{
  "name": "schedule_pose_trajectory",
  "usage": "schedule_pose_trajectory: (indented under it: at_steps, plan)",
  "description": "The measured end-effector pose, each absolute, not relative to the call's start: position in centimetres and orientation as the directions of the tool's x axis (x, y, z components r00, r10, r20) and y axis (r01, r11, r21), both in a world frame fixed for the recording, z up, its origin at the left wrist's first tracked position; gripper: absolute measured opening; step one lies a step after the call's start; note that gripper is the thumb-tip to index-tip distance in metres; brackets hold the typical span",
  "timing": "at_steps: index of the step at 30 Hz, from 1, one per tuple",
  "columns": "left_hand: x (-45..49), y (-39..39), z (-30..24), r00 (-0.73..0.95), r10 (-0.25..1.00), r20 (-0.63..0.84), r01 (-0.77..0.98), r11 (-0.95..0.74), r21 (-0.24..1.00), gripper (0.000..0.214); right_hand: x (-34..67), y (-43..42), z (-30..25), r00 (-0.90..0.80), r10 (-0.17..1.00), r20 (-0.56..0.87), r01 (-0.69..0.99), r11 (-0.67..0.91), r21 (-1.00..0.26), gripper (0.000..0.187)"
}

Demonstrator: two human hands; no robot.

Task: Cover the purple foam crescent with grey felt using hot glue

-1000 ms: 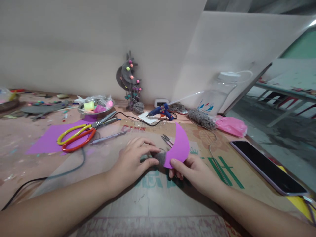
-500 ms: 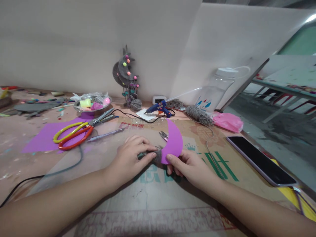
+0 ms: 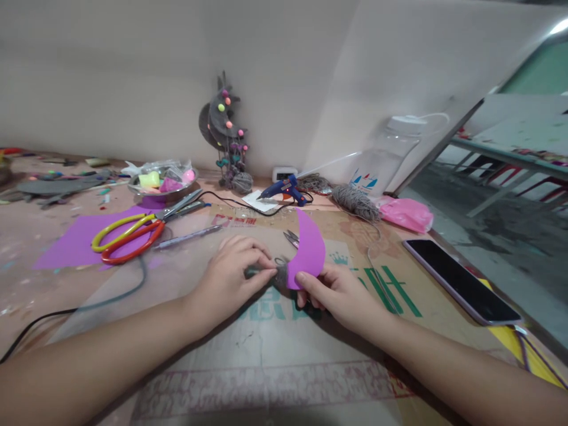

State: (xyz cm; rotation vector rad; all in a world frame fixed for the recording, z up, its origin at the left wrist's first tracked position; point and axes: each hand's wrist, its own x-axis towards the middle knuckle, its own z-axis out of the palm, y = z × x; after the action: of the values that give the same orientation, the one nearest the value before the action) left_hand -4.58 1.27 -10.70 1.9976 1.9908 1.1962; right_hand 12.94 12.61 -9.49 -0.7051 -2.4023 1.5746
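Smooth purple crescent [image 3: 309, 251], tip in fuzzy grey yarn [image 3: 281, 276]
Right hand [image 3: 344, 293] pinches the crescent, left hand [image 3: 233, 269] the yarn; glue gun [image 3: 287, 188] near the desk's [image 3: 24, 234] back edge.

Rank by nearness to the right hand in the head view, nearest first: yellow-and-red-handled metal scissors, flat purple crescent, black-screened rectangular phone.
1. Flat purple crescent: held in the right hand.
2. Black-screened phone: to its right.
3. Yellow-and-red-handled scissors: off to the left.
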Motion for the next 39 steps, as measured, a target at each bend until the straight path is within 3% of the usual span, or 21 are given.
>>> schedule_pose_trajectory:
  at_steps: [6, 11, 14, 17, 20, 25, 26, 28, 33, 36, 39]
  plan:
    - [-4.1, 0.7, -10.4, -0.135, 0.883, 0.450, 0.832, -0.145, 0.535, 0.013, 12.9, 13.2, -10.2, -0.828, 0.546, -0.129, 0.302, 0.241, -0.922, 0.047]
    - [-4.1, 0.5, -10.6, -0.177, 0.822, 0.541, 0.804, -0.197, 0.561, 0.010, 12.9, 13.7, -10.5, -0.768, 0.624, -0.140, 0.248, 0.089, -0.965, 0.045]
    - [-4.3, 0.8, -11.0, -0.355, 0.775, 0.523, 0.683, -0.167, 0.711, 0.009, 12.7, 13.7, -10.3, -0.738, 0.659, -0.143, 0.190, -0.001, -0.982, 0.045]
    - [-4.8, 1.3, -11.4, -0.542, 0.765, 0.347, 0.440, -0.094, 0.893, 0.017, 12.7, 13.7, -10.3, -0.732, 0.670, -0.122, 0.150, -0.016, -0.989, 0.045]
    - [-5.0, 1.5, -11.5, -0.526, 0.814, 0.245, 0.365, -0.044, 0.930, 0.028, 12.9, 13.5, -10.3, -0.736, 0.674, -0.067, 0.127, 0.040, -0.991, 0.042]
    - [-4.3, 1.3, -10.9, -0.381, 0.884, 0.269, 0.506, -0.044, 0.861, 0.014, 13.2, 13.2, -10.1, -0.764, 0.645, -0.023, 0.146, 0.138, -0.979, 0.043]
    - [-4.1, 1.3, -10.8, -0.384, 0.886, 0.261, 0.494, -0.041, 0.869, 0.020, 13.2, 13.2, -10.1, -0.769, 0.639, -0.018, 0.155, 0.159, -0.975, 0.044]
    - [-4.0, 1.3, -10.7, -0.369, 0.907, 0.203, 0.419, -0.032, 0.907, 0.028, 13.2, 13.1, -9.9, -0.783, 0.622, -0.015, 0.178, 0.200, -0.964, 0.047]
    - [-4.0, 1.3, -10.5, -0.279, 0.953, 0.118, 0.222, -0.055, 0.973, 0.021, 13.4, 12.6, -9.9, -0.854, 0.519, -0.033, 0.227, 0.315, -0.921, 0.042]
    - [-3.9, 1.0, -10.6, -0.320, 0.943, 0.089, 0.135, -0.047, 0.990, 0.023, 13.5, 12.6, -10.0, -0.889, 0.421, 0.178, 0.067, 0.506, -0.860, 0.021]
    - [-3.8, 0.8, -10.7, -0.274, 0.961, 0.044, 0.120, -0.011, 0.993, 0.027, 13.5, 13.0, -10.1, -0.846, 0.448, 0.289, -0.033, 0.496, -0.867, 0.044]
